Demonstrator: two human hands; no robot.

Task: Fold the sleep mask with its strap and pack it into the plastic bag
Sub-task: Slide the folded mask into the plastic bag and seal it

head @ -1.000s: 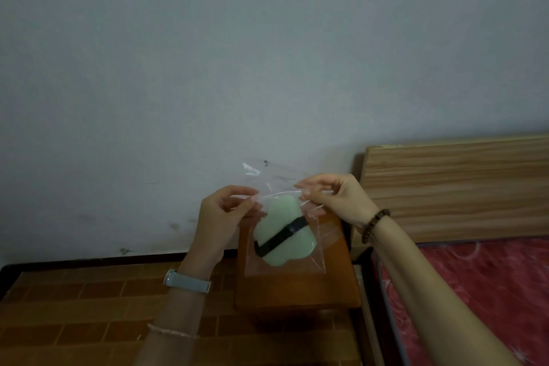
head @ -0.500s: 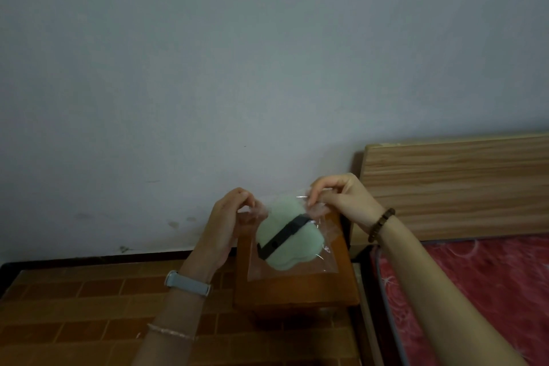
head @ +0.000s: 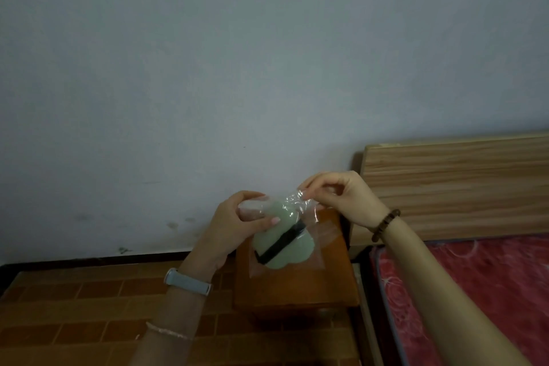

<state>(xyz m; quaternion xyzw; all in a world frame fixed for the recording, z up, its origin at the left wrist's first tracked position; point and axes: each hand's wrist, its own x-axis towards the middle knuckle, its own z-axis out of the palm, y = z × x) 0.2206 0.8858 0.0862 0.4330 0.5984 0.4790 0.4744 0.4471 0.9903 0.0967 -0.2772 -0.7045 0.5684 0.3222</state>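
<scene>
The mask, pale green with its black strap across it, sits inside the bag, held in the air between the 2 hands above a stool. The left hand grips the bag's upper left side. The right hand pinches its top edge.

Since a second ago the left hand closes around the upper left of the plastic bag, its thumb now pressed onto the pale green sleep mask where before it only pinched the bag's top edge. The right hand lifts up and to the right, pulling the bag's top into a crumpled twist instead of a flat open mouth. The mask and its black strap tilt more steeply.
</scene>
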